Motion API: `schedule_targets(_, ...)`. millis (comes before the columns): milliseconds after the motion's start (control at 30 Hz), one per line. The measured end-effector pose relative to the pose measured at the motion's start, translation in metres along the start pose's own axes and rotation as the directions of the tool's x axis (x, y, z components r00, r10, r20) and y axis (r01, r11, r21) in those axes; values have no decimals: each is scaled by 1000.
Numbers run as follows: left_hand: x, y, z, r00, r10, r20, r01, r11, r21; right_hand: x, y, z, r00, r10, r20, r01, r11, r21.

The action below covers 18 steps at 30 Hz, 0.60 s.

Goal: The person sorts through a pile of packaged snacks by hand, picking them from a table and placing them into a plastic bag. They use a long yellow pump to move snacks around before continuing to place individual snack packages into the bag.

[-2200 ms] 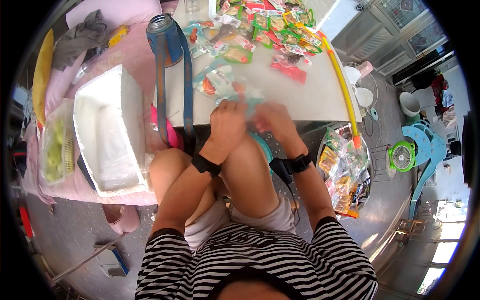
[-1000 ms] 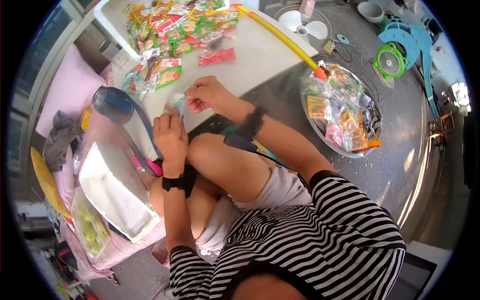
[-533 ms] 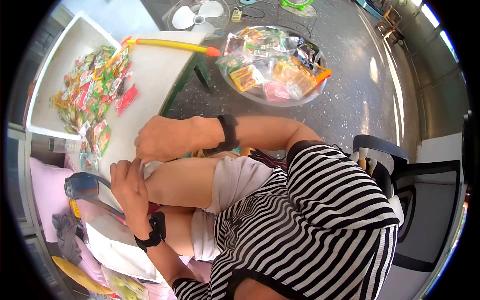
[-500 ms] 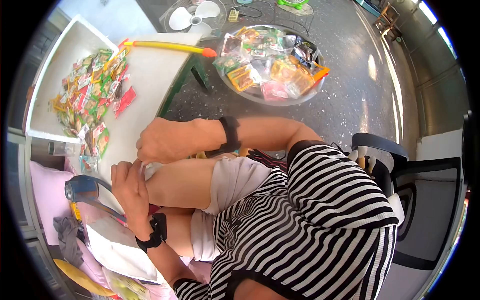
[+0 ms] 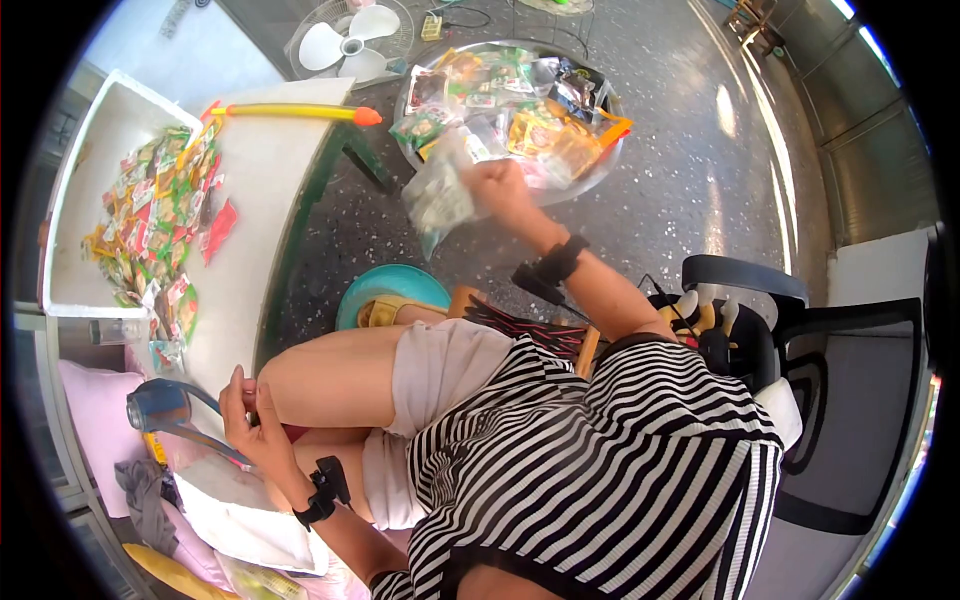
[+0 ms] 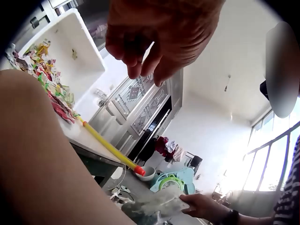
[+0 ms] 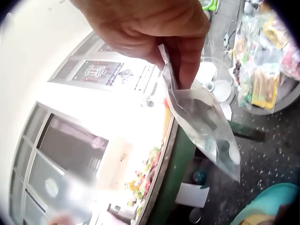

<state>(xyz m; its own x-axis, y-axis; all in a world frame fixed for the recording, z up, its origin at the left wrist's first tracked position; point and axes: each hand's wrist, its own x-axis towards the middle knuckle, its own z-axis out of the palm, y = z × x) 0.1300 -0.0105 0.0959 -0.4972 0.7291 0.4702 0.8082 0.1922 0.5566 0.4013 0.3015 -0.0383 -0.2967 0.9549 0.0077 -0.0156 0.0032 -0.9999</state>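
Observation:
My right hand pinches a clear plastic pouch by its top edge, at the near left side of a round metal basin of packaged snacks. In the right wrist view the pouch hangs down from thumb and fingers, see-through with some pale and greenish print. My left hand is beside my bent knee, at the table's near edge, with its fingers loosely bent. The left wrist view shows that hand holding nothing. Small colourful snack packets lie heaped on the table and in a white foam box.
A yellow tube with an orange tip lies across the table. A blue strapped bottle stands by my left hand. On the floor are a teal basin under my foot and a white-bladed fan.
My hands were together by the knee. The right hand has swung away to the basin with the pouch, while the left has stayed near the knee. The view has turned right.

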Motion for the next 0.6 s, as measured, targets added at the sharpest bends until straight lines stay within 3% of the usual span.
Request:
schedule_targets(67, -9, -8, -2, 1000, -8, 6, 8, 1000, 3, 15, 14, -32, 981, 29, -193, 7, 983, 184)
schedule_targets(133, -17, -16, -4, 1000, -7, 5, 7, 1000, 1, 31, 36, -59, 901, -57, -429, 184, 948, 260)
schedule_targets(200, -25, -23, -7, 998, -68, 5, 69, 998, -11, 39, 64, -87, 813, 0, -582, 57, 995, 80)
schedule_targets(233, -29, -26, -7, 995, -99, 5, 99, 995, -16, 53, 112, -107, 834, -88, -544, 95, 995, -16)
schedule_targets(300, -36, -32, -7, 995, -102, -1, 101, 994, -35, 58, 233, -144, 886, 4, -464, -50, 995, -88)
schedule_targets(367, -41, -33, -9, 994, -110, -3, 110, 994, -26, 40, 233, -142, 814, 323, -482, -373, 928, -8)
schedule_targets(400, -43, -30, -11, 993, -120, -6, 120, 993, -9, 21, 199, -130, 722, 454, -522, -498, 865, 62)
schedule_targets(500, -50, -27, -18, 989, -150, -19, 150, 988, 21, 0, 220, -118, 829, 492, -265, -527, 846, -81)
schedule_targets(600, -64, -42, -24, 982, -183, -49, 184, 983, 11, -7, 268, -117, 922, 387, -2, -369, 876, -311)
